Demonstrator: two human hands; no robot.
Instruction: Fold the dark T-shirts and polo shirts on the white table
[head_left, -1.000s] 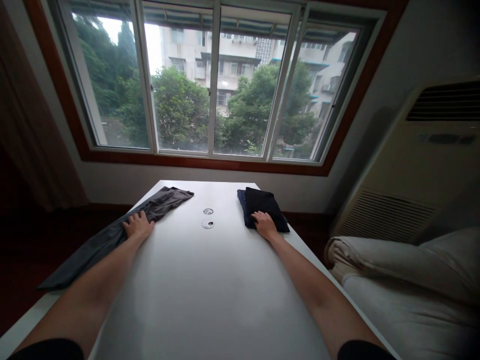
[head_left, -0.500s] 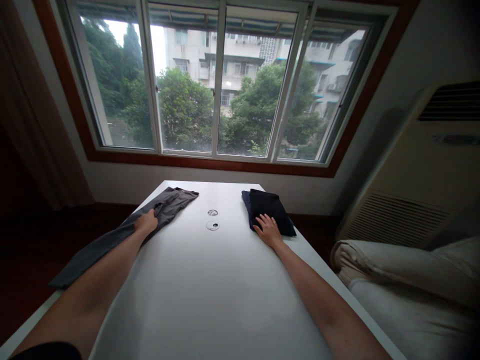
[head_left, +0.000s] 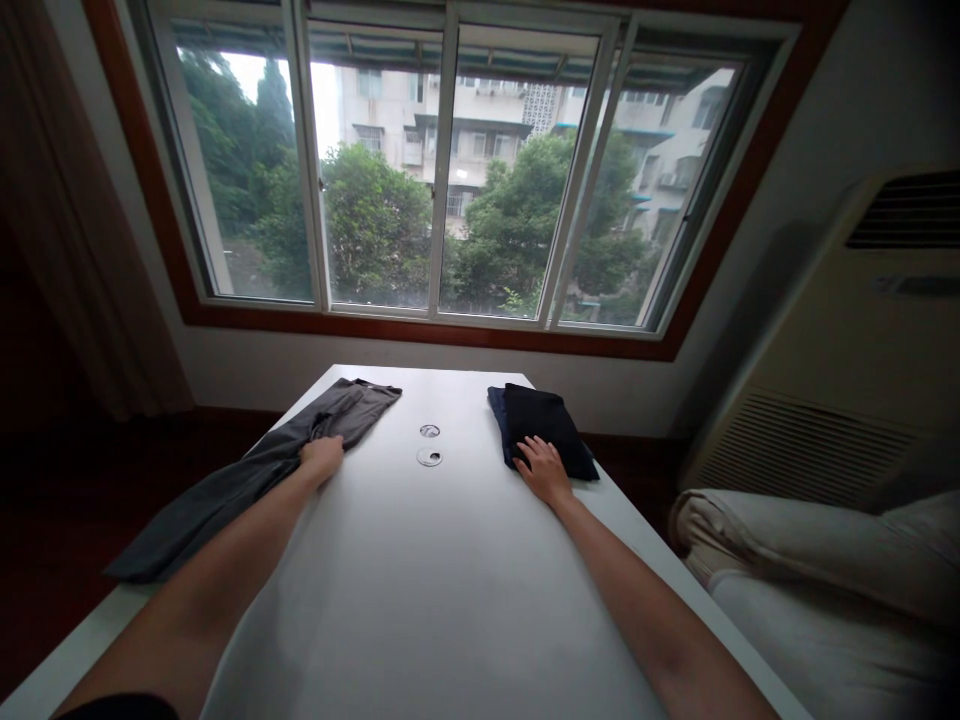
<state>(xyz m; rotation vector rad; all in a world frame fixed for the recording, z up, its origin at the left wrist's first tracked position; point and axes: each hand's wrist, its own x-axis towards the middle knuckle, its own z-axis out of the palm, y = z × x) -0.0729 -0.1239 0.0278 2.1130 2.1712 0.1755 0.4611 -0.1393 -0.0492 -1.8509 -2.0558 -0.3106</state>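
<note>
Grey trousers (head_left: 225, 500) lie stretched along the left side of the white table, waistband toward the window. My left hand (head_left: 322, 459) is closed at their inner edge, near the upper part, with its fingertips hidden from view. Across the table is a small stack of folded clothes: a black garment (head_left: 551, 425) on top of a navy one (head_left: 498, 405). My right hand (head_left: 544, 470) rests on the near left corner of the black garment, fingers spread and lying flat.
The white table (head_left: 435, 600) has two round inserts (head_left: 430, 457) along its middle. A wide window (head_left: 450, 180) is beyond its far end. To the right stand a floor air conditioner (head_left: 840, 380) and a cream padded seat (head_left: 810, 560). A curtain (head_left: 82, 250) hangs at left.
My left hand has shifted rightward across the grey trousers to their inner edge. My right hand stays on the folded black garment. The view has tilted slightly.
</note>
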